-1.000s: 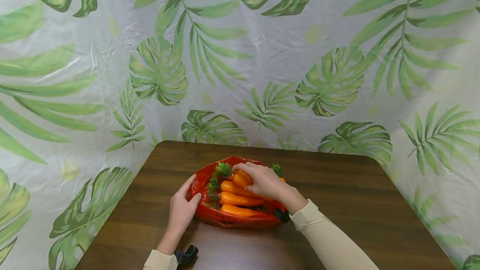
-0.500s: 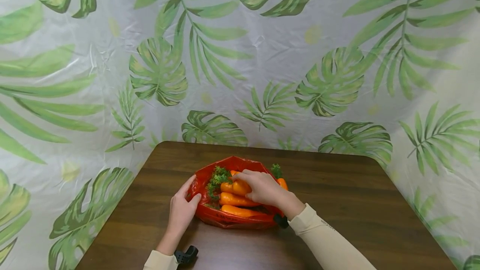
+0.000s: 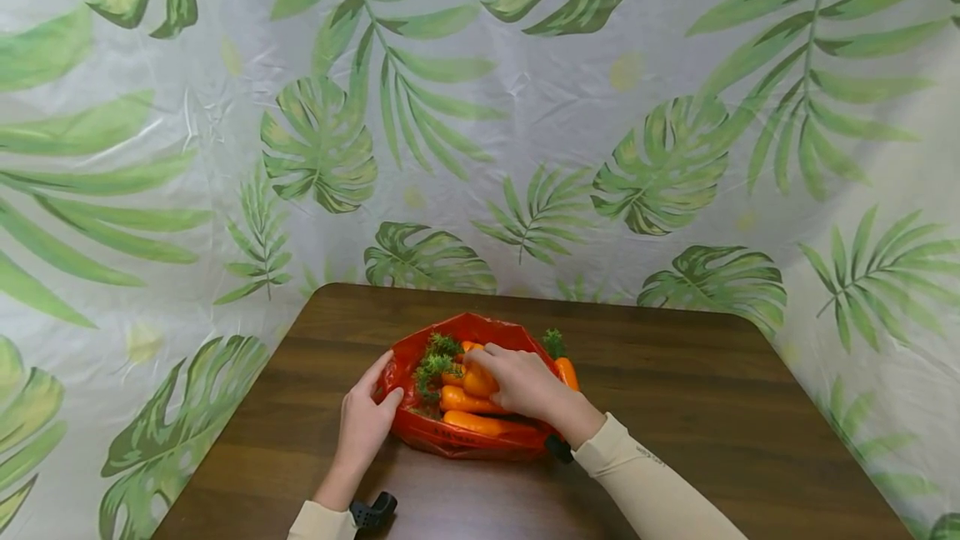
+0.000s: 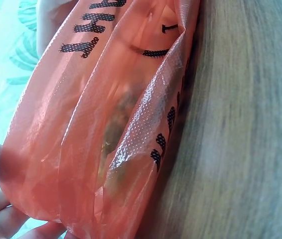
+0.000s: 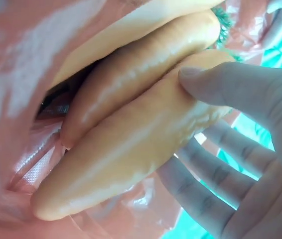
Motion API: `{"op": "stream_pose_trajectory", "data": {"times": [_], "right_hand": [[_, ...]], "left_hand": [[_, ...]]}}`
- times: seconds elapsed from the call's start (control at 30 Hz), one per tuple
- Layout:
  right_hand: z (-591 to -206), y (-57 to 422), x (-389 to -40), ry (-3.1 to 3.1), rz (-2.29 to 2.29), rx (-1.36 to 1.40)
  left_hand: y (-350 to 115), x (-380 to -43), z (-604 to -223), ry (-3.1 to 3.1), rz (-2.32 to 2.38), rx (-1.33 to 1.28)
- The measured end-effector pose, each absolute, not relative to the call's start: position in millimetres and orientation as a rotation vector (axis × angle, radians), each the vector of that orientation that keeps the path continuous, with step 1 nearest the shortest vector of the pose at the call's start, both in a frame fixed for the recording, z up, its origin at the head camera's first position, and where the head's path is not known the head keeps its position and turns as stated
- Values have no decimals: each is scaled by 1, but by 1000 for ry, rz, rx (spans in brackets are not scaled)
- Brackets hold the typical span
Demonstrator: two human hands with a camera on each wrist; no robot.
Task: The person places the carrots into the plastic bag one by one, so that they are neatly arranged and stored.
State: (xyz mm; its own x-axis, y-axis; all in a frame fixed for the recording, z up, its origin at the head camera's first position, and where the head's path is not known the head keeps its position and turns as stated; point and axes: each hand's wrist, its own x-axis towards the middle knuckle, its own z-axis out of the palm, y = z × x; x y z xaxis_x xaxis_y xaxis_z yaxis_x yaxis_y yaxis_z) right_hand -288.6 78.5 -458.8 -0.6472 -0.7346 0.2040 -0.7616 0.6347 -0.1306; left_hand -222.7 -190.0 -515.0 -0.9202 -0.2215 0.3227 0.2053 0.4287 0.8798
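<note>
A red plastic bag (image 3: 487, 447) lies on the table with its mouth spread, holding several orange carrots (image 3: 472, 422) whose leafy green tops (image 3: 431, 373) point left. My left hand (image 3: 365, 422) holds the bag's left rim between thumb and fingers; the left wrist view shows fingers (image 4: 11, 219) at the bag's (image 4: 81, 124) edge. Inside the bag, my right hand (image 3: 531, 382) grips a carrot (image 5: 126, 149) near its leafy end, thumb on top and fingers beneath. Another carrot (image 5: 146, 74) lies right alongside it. The hand hides part of the carrots in the head view.
One carrot (image 3: 567, 373) with a green top lies beyond the bag's right rim, partly hidden by it. The dark wooden table (image 3: 675, 407) extends around the bag. A leaf-patterned curtain (image 3: 555, 132) hangs behind the table's far edge.
My right hand has moved down and nearer with the gripped carrot, from the back of the bag onto the other carrots. My left hand has stayed at the rim.
</note>
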Motion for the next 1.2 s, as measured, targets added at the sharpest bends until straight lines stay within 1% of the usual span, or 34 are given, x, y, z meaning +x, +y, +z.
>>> {"op": "stream_pose_trajectory", "data": {"times": [0.57, 0.8, 1.2], "right_hand": [[-457, 79, -286, -2634, 274, 1209], [-441, 85, -286, -2638, 305, 1194], [-416, 99, -283, -2660, 370, 1070]], "left_hand": [[-190, -222, -517, -2288, -1515, 15], [-189, -222, -516, -2284, -1521, 12], [-189, -222, -514, -2283, -1518, 14]]}}
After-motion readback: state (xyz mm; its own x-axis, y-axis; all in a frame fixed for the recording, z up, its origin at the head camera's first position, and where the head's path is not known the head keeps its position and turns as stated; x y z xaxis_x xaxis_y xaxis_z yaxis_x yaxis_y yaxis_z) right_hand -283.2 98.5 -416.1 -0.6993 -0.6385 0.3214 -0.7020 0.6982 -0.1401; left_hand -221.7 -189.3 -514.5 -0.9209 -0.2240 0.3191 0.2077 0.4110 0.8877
